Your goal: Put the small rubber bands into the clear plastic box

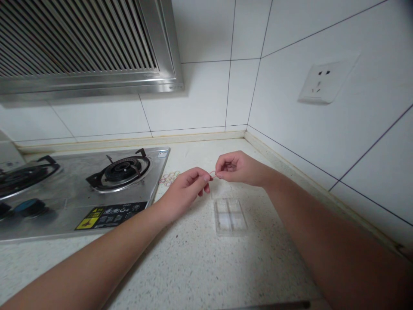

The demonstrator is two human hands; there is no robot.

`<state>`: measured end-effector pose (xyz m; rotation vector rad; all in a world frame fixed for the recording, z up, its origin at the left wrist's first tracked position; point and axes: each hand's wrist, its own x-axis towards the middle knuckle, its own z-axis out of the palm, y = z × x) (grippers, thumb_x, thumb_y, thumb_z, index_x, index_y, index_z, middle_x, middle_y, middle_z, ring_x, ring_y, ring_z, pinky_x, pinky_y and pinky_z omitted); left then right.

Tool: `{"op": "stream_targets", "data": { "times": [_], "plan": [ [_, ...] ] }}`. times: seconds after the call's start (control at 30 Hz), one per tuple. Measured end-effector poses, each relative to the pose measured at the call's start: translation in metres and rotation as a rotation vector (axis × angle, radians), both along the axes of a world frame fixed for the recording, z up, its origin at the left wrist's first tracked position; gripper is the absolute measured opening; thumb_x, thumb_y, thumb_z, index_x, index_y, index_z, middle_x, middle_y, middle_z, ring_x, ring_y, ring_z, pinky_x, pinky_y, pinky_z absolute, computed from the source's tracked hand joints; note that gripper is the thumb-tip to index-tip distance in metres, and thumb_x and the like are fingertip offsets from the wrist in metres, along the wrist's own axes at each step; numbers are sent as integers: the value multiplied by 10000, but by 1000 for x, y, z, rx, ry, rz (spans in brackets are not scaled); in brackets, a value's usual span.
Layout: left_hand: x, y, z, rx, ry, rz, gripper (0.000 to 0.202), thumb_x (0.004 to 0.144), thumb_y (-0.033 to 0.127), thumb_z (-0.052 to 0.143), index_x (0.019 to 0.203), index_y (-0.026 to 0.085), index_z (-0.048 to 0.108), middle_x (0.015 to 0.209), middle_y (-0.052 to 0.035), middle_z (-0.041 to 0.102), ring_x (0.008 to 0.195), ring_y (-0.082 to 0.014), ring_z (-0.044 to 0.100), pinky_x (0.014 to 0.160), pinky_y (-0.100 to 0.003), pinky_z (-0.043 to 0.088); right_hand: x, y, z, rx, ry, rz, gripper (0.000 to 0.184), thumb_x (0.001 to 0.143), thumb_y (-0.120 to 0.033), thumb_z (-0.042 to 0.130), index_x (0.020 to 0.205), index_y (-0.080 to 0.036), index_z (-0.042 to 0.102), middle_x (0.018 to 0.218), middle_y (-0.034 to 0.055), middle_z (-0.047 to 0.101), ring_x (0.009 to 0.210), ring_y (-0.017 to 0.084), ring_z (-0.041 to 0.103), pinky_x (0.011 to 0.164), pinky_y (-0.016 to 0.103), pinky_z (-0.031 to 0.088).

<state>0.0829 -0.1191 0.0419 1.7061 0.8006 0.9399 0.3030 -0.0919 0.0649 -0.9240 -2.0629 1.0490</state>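
Clear plastic forms one box point(229, 218) on the counter point(180, 267) in the head view; crossing dividers split it into compartments, contents too faint to tell. One band point(212, 173), thin, reddish and curved, is located just beyond the box, between the two hands. Left hand point(190, 183) and right hand point(240, 168) each pinch it at the fingertips. One loose pile point(169, 178) of similar loops, too fine to count, lies beside the cooktop point(74, 206).

Range hood point(97, 41) across the upper left, gas stove point(75, 199) below it at left, loops point(169, 178) lying on the counter point(180, 258) by the stove's right edge; and there, centre frame, a band point(213, 172) sits between left hand point(190, 183) and right hand point(240, 168), divided box point(229, 213) just below, wall socket point(319, 84) upper right.
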Motion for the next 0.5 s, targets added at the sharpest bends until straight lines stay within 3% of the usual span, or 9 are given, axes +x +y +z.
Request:
{"op": "stream_targets", "data": {
  "times": [0.13, 0.33, 0.5],
  "plan": [
    [1, -1, 0, 25, 26, 7, 307, 951, 449, 563, 934, 151, 636, 747, -14, 618, 615, -104, 489, 555, -227, 368, 0, 0, 0, 9, -15, -2, 303, 787, -398, 691, 857, -107, 644, 780, 27, 621, 660, 23, 498, 605, 159, 394],
    [1, -2, 1, -8, 67, -31, 444, 967, 536, 479, 901, 141, 670, 714, -36, 636, 584, -121, 492, 515, -239, 359, 0, -3, 4, 66, -91, -4, 266, 792, -372, 677, 852, -113, 660, 718, 9, 611, 619, 17, 485, 572, 144, 386],
    [1, 0, -1, -36, 74, -18, 409, 960, 515, 503, 916, 144, 670, 710, -32, 638, 579, -118, 490, 506, -232, 353, -1, -3, 4, 101, -139, -10, 243, 792, -350, 665, 855, -116, 676, 701, 5, 609, 616, 17, 487, 568, 140, 389]
  ]
}}
